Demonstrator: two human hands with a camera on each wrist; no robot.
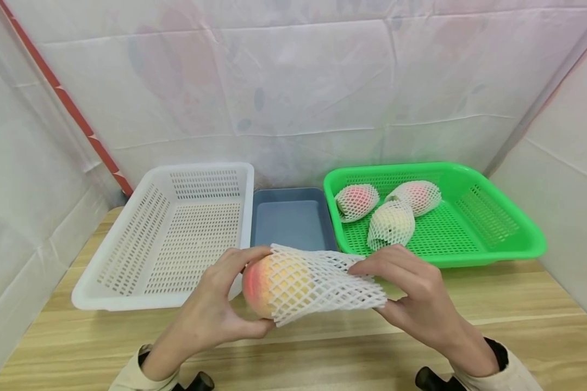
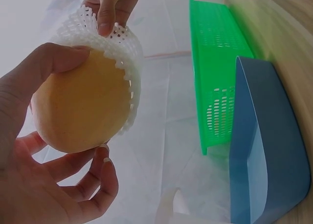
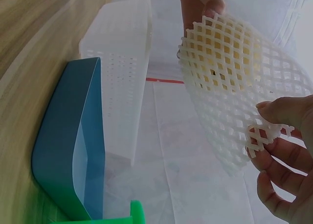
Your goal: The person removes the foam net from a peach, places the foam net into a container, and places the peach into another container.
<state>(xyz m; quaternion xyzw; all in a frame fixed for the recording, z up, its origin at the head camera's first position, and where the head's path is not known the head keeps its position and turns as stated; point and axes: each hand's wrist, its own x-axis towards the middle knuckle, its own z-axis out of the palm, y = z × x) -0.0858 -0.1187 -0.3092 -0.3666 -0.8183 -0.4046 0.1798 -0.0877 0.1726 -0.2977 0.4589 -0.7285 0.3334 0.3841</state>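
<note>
A yellow-and-red peach (image 1: 257,287) is held up over the front of the table, partly inside a white foam net sleeve (image 1: 339,288). My left hand (image 1: 220,304) grips the bare end of the peach, thumb below and fingers above. The far end of the net, which extends past the fruit, is pinched by my right hand (image 1: 416,296). In the left wrist view the peach (image 2: 83,104) shows a smooth bare side, with the net's edge around its back. Through the mesh in the right wrist view, the yellow fruit lies at the other end from my right thumb (image 3: 286,111).
At left stands a white perforated basket (image 1: 163,301). A shallow blue-grey tray (image 1: 293,217) sits between it and a green basket (image 1: 479,217). Three netted peaches, one of them a pale one (image 1: 392,222), lie in the green basket. White cloth walls (image 1: 298,81) enclose the wooden table (image 1: 323,358).
</note>
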